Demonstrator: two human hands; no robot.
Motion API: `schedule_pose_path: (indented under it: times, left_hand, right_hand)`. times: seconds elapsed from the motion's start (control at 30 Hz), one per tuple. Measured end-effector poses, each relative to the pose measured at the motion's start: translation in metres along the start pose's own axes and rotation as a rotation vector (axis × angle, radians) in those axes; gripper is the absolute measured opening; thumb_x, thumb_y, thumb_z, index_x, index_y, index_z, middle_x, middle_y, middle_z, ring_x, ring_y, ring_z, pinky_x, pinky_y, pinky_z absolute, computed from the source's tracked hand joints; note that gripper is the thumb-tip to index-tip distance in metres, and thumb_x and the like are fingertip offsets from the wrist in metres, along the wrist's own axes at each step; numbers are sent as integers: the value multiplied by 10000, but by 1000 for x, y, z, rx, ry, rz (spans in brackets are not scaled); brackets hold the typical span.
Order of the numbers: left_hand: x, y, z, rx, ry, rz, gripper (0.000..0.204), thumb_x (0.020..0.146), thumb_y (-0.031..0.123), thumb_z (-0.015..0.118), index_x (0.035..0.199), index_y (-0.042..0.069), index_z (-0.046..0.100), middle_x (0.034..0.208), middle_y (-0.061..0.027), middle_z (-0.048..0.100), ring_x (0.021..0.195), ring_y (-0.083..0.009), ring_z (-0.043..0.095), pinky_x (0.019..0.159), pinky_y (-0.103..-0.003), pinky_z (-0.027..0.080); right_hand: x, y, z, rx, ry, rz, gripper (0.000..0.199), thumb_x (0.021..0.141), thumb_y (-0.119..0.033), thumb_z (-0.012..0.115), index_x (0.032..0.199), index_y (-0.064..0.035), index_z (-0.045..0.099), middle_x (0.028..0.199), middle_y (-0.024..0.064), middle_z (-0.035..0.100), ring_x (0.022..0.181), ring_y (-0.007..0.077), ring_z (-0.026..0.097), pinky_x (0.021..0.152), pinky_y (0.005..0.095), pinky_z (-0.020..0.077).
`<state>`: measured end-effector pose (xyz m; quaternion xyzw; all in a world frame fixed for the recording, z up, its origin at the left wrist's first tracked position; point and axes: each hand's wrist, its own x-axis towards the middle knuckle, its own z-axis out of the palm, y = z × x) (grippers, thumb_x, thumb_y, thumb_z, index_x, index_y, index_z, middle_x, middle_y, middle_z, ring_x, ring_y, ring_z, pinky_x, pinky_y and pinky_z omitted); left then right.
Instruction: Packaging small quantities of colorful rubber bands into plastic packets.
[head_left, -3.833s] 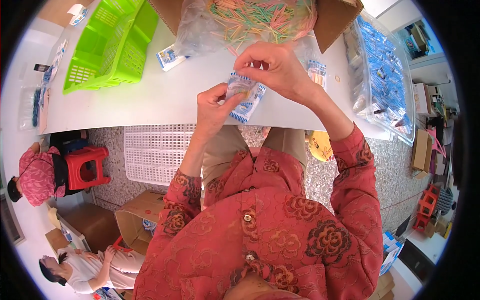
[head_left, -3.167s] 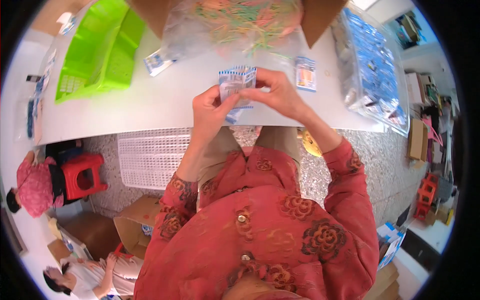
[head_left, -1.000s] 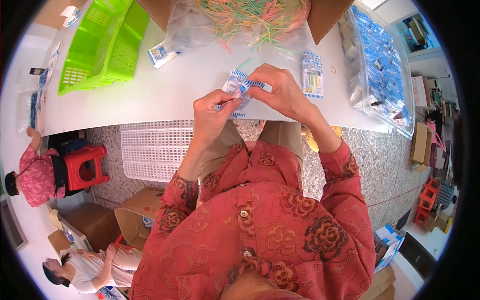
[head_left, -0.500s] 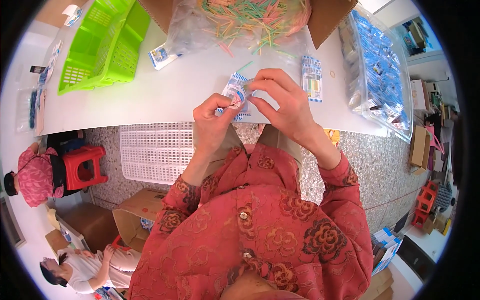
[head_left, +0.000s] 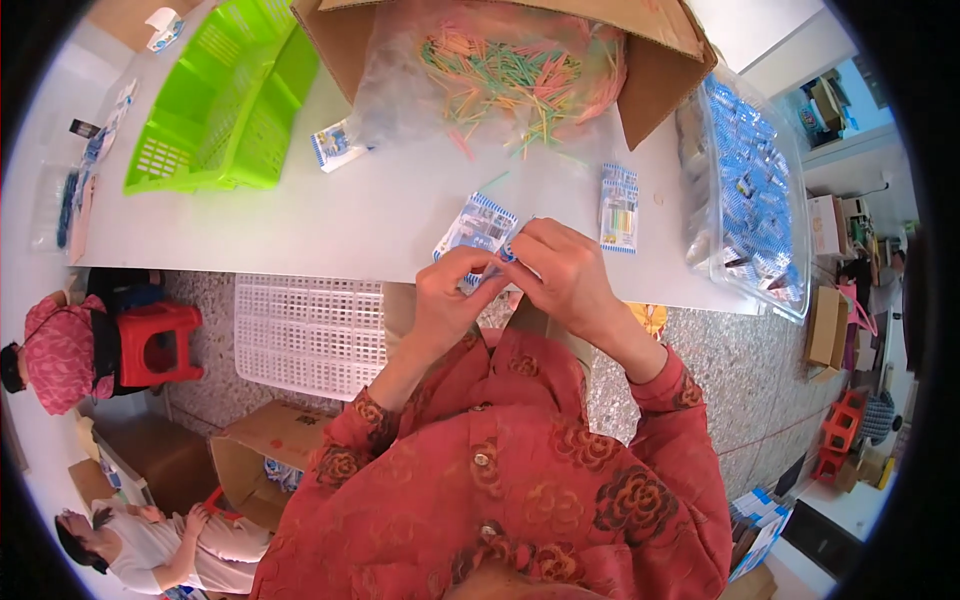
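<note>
Both hands are bunched up over the near edge of the white table (head_left: 300, 225), working one small blue-and-white packet (head_left: 478, 228) between them. The left hand (head_left: 450, 295) has thumb and fingers pressed together on the packet's near edge, and the right hand (head_left: 562, 275) is pinching its right corner, fingers curled in tight, so the packet sits tilted just above the tabletop. Just right of the hands there's a second little packet (head_left: 619, 208) lying flat on the table, with coloured sticks showing through it. Further back is an open cardboard box (head_left: 655, 85) holding a clear bag of loose coloured sticks (head_left: 505, 70). Far left are stacked green plastic baskets (head_left: 215, 110), with another small packet (head_left: 335, 146) lying between them and the box. Off to the right sits a big clear bag (head_left: 750, 200) stuffed with blue packets. A white plastic crate (head_left: 300, 335) sits down below the table's near-left side.
</note>
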<state>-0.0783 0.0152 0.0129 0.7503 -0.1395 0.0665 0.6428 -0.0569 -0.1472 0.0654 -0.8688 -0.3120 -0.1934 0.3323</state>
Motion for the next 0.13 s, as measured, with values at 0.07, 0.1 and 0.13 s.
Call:
schedule_pose_path:
  times: [0.07, 0.1, 0.13]
  left_hand:
    - [1, -4, 0, 57, 53, -44, 184, 695, -40, 707, 868, 0, 659, 825, -104, 661, 738, -155, 628, 635, -266, 494]
    - [2, -8, 0, 53, 56, -39, 184, 695, -40, 707, 868, 0, 659, 825, -104, 661, 738, -155, 628, 635, -266, 494]
    - [2, -13, -1, 55, 94, -59, 170, 721, -15, 704, 883, 7, 659, 819, -98, 661, 730, -172, 630, 656, -270, 496]
  right_hand:
    - [5, -2, 2, -36, -19, -8, 157, 704, -86, 704, 722, -36, 557, 713, 73, 545, 643, 258, 557, 539, 343, 458]
    - [7, -3, 3, -69, -38, -9, 144, 697, -75, 697, 721, -41, 559, 719, 67, 552, 670, 253, 565, 557, 335, 469]
    - [9, -2, 2, -73, -39, -14, 144, 697, -75, 697, 721, -41, 559, 719, 67, 552, 670, 253, 565, 557, 335, 469]
